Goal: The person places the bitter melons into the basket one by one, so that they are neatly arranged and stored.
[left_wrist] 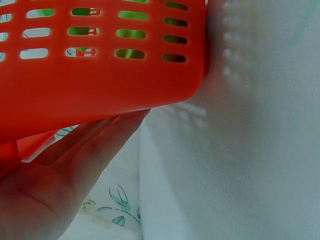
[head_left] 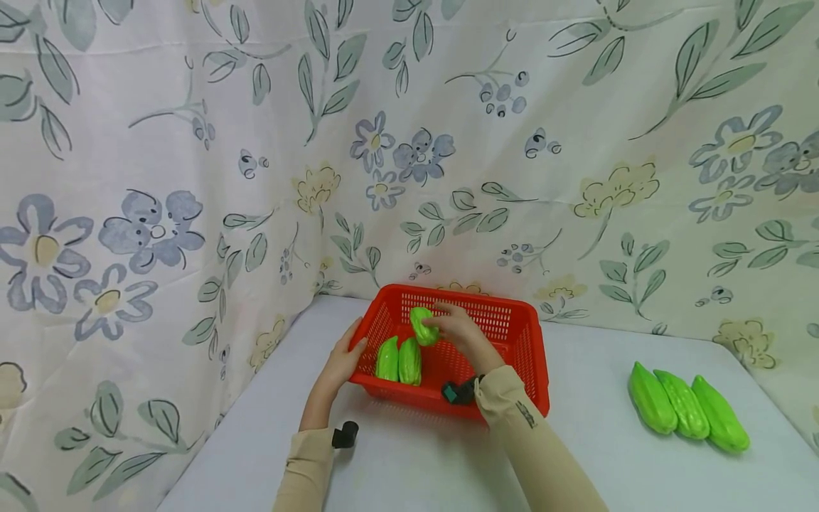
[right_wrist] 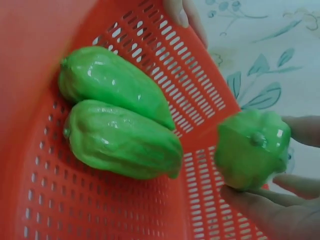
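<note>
A red plastic basket (head_left: 435,397) with slotted walls stands on the white table. My left hand (head_left: 343,361) grips its left rim, thumb over the edge and fingers along the outer wall, as the left wrist view also shows of the hand (left_wrist: 65,175). Above the basket floor, my right hand (head_left: 462,331) pinches a shiny, ribbed green gourd (head_left: 422,327); the right wrist view shows its stem end (right_wrist: 254,150) between thumb and fingers. Two similar gourds, a left one (head_left: 387,359) and a right one (head_left: 410,361), lie side by side in the basket's left end.
Three more green gourds (head_left: 687,405) lie in a row on the white table (head_left: 589,441), right of the basket. A floral cloth (head_left: 448,142) hangs behind the table and along its left. Both wrists carry small dark cameras.
</note>
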`<state>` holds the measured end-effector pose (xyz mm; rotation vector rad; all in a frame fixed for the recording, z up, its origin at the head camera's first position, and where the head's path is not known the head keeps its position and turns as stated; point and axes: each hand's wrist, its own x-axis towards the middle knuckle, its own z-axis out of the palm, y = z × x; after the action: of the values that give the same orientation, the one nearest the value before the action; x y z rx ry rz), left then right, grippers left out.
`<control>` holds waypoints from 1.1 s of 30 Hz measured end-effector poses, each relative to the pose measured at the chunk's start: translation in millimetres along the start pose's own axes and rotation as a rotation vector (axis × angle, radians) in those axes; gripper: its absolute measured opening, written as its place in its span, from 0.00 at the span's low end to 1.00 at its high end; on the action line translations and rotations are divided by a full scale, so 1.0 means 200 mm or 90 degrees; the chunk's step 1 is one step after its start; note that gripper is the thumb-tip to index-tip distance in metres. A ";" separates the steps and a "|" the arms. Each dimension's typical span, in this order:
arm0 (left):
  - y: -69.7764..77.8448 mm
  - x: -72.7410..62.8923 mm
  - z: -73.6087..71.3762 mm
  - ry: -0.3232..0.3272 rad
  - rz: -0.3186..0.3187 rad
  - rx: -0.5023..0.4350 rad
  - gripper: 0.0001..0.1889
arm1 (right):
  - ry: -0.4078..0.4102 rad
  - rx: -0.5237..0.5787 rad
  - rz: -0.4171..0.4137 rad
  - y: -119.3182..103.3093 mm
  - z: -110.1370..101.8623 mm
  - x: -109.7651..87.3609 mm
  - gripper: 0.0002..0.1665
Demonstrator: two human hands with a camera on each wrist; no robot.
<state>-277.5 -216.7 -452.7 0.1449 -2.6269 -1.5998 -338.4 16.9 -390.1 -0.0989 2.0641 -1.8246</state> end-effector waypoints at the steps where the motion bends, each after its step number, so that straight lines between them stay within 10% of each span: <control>1: 0.00 0.00 0.00 0.000 0.000 0.000 0.30 | -0.006 -0.009 0.006 0.00 0.00 0.00 0.40; 33: -0.01 0.01 0.00 -0.003 -0.009 -0.007 0.30 | -0.063 -0.180 0.105 0.03 -0.03 0.05 0.31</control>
<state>-278.6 -217.4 -454.0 0.1606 -2.6252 -1.6208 -349.0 20.8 -398.3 -0.0888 2.1777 -1.3975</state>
